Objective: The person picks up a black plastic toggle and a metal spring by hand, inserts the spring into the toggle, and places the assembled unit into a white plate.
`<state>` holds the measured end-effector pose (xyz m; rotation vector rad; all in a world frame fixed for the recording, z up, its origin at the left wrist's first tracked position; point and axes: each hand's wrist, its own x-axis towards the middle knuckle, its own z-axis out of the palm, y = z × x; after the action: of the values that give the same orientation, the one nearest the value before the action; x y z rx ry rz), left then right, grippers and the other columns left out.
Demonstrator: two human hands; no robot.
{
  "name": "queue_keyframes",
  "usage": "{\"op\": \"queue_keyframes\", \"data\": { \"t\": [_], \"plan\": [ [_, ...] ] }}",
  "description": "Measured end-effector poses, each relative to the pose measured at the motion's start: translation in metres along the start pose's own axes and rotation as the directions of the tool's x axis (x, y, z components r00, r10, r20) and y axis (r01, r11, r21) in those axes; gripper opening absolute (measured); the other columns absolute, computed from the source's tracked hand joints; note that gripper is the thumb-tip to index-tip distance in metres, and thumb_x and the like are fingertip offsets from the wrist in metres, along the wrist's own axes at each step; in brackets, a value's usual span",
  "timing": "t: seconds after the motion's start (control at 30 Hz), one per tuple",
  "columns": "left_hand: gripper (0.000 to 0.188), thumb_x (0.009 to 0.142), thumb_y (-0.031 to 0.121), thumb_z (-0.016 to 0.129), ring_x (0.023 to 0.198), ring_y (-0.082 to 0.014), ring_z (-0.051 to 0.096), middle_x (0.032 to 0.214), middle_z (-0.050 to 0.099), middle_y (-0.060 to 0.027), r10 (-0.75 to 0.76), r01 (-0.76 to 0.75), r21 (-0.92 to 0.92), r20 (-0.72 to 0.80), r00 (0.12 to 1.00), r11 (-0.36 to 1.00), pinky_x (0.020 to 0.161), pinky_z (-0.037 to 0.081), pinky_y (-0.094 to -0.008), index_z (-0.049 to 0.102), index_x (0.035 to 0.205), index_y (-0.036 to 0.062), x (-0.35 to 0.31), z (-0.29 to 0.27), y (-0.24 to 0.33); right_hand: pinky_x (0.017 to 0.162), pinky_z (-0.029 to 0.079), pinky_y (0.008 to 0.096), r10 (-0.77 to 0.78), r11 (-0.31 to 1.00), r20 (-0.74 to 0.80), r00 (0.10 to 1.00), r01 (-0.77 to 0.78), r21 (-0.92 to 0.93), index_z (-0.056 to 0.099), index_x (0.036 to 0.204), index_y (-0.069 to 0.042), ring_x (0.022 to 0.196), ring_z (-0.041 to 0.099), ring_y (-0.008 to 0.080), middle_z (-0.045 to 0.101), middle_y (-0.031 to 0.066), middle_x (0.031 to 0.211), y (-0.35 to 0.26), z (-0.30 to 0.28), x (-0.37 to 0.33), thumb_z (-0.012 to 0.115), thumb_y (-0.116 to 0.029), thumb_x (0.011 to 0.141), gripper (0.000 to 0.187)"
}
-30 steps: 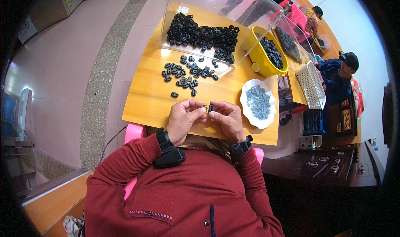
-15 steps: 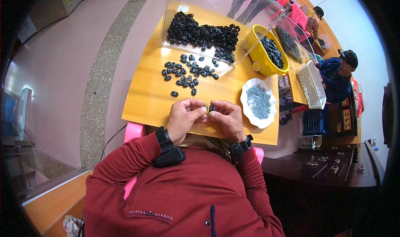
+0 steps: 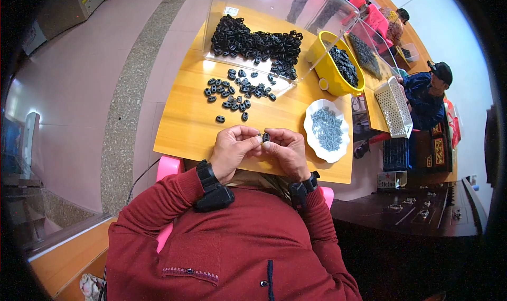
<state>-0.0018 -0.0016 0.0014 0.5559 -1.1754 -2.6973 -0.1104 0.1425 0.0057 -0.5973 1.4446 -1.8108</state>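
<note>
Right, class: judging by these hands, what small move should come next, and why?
Probably hold the right hand steady and ease the left hand gently toward the black piece. The right thumb and finger grip the piece, while the left thumb and finger are pinched close beside it; anything between them is too small to make out.

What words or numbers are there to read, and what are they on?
White cardboard box: printed lettering, partly readable, but I won't copy it.
White label on the clear bin: too small to read.
Gold-marked panel: too blurred to tell if it's writing.
</note>
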Motion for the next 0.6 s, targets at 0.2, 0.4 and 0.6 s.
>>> {"op": "queue_keyframes", "data": {
  "t": [0.2,0.4,0.6],
  "plan": [
    [0.016,0.087,0.006,0.063,0.073,-0.0129,0.064,0.085,0.065,-0.0077,-0.016,0.017,-0.015,0.010,1.000,1.000,0.069,0.055,-0.0246,0.057,0.100,-0.0010,-0.0005,-0.0002,0.0002,0.072,0.056,0.0302,-0.011,1.000,0.006,1.000,0.011,0.010,0.059,0.110,0.005,0.080,0.067,0.0199,0.067,0.0140,0.090,0.0000,0.0004,0.0001,0.063,0.005,0.084,0.026],
    [0.015,0.087,0.005,0.063,0.074,-0.0127,0.064,0.086,0.066,-0.0080,-0.019,0.019,-0.018,0.028,0.999,1.000,0.070,0.055,-0.0245,0.057,0.101,-0.0008,0.0004,-0.0014,-0.0004,0.072,0.057,0.0306,-0.021,1.000,0.004,1.000,0.021,0.003,0.060,0.109,0.005,0.079,0.067,0.0204,0.067,0.0148,0.090,-0.0008,0.0013,-0.0003,0.063,0.007,0.084,0.025],
    [0.017,0.087,0.005,0.064,0.072,-0.0128,0.064,0.085,0.066,-0.0084,-0.002,0.002,-0.023,0.000,1.000,1.000,0.068,0.055,-0.0239,0.059,0.102,-0.0018,-0.0006,-0.0005,-0.0027,0.071,0.057,0.0292,-0.040,0.999,-0.009,0.999,0.040,0.014,0.061,0.108,0.005,0.079,0.067,0.0187,0.067,0.0135,0.091,-0.0003,0.0032,-0.0006,0.064,0.006,0.083,0.025]
  ]
}}
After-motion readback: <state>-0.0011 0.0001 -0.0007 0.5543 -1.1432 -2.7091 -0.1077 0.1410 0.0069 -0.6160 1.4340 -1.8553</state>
